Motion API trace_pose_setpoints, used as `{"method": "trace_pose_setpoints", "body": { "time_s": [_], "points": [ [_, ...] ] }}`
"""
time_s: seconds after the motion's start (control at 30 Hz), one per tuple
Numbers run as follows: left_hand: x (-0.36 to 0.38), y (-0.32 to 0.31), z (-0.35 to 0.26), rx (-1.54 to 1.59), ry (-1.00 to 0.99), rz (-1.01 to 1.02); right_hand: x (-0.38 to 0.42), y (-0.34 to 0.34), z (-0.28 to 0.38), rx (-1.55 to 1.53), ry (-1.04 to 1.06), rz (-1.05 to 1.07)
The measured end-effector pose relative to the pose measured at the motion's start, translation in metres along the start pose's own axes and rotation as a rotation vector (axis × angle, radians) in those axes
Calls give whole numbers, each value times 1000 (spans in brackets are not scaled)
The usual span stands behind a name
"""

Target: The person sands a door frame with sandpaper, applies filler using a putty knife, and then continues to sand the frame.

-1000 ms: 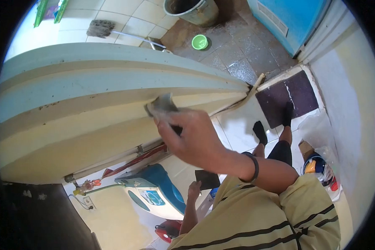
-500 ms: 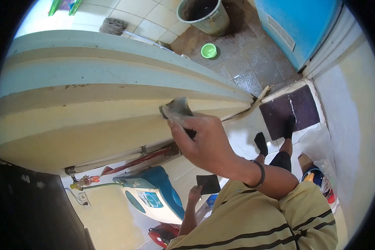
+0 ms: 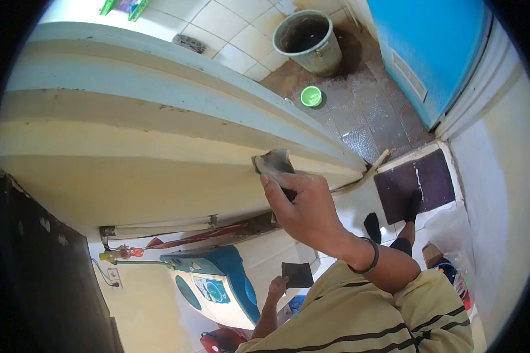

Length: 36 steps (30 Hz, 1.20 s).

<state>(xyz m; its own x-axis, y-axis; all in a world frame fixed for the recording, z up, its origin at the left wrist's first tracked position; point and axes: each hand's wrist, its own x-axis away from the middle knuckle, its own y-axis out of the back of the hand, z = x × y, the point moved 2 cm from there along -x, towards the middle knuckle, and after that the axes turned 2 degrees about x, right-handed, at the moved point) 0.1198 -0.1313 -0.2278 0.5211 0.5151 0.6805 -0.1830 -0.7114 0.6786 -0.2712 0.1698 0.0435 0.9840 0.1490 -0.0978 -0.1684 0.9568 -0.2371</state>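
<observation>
My right hand (image 3: 306,203), with a dark band on its wrist, pinches a folded, worn grey sheet (image 3: 277,160) that looks like sandpaper. The sheet lies against the edge of the cream and pale blue door frame (image 3: 176,132). Lower down, beside my shirt, my left hand (image 3: 278,286) holds a flat dark square sheet (image 3: 297,275) by its edge.
Beyond the frame are a large bucket (image 3: 312,50), a green bowl (image 3: 311,96) and a blue door (image 3: 427,47). A teal and white washing machine (image 3: 218,288) stands below. A dark mat (image 3: 415,185) lies near my feet.
The view has shifted, so the frame and the floor sit differently in it. My right hand, with the folded sheet, appears slightly further right and lower. Both hands keep their hold.
</observation>
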Motion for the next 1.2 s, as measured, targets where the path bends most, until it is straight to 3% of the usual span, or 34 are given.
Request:
{"method": "trace_pose_setpoints", "body": {
  "time_s": [0.03, 0.13, 0.23, 0.33, 0.43, 0.53, 0.63, 0.73, 0.93, 1.03, 1.1, 1.2],
  "points": [
    [-1, -1, 2, 39, 6, -4, -1, 0, 3, -36, -46, 22],
    [6, 3, -4, 134, 69, 29, -1, 0, 14, 83, 82, 42],
    [6, 1, 0, -134, -308, -57, 0, -3, 22, 49, 53, 30],
    [10, -3, -8, 6, 10, 15, -9, -5, 26, 24, 50, 31],
    [0, -12, 26, -125, -360, -13, -2, -10, 30, 9, 162, 6],
    [-2, -17, 30, -67, -338, -16, -15, -12, 32, -22, 81, 70],
    [6, -14, 12, 42, -105, -11, -7, -17, 39, 25, 230, -3],
    [10, -12, 1, 93, 31, 12, -13, -22, 39, -53, 192, -47],
    [6, -9, -3, 95, 28, 32, -4, -21, 43, -22, 280, -53],
    [1, -11, 11, 56, -49, 15, -9, -14, 40, 0, 162, 17],
    [-18, -20, 50, 27, -256, 20, -5, -8, 38, 32, 196, -10],
    [-14, -23, 50, -92, -417, -8, -6, -14, 46, 19, 306, -62]
  ]
}}
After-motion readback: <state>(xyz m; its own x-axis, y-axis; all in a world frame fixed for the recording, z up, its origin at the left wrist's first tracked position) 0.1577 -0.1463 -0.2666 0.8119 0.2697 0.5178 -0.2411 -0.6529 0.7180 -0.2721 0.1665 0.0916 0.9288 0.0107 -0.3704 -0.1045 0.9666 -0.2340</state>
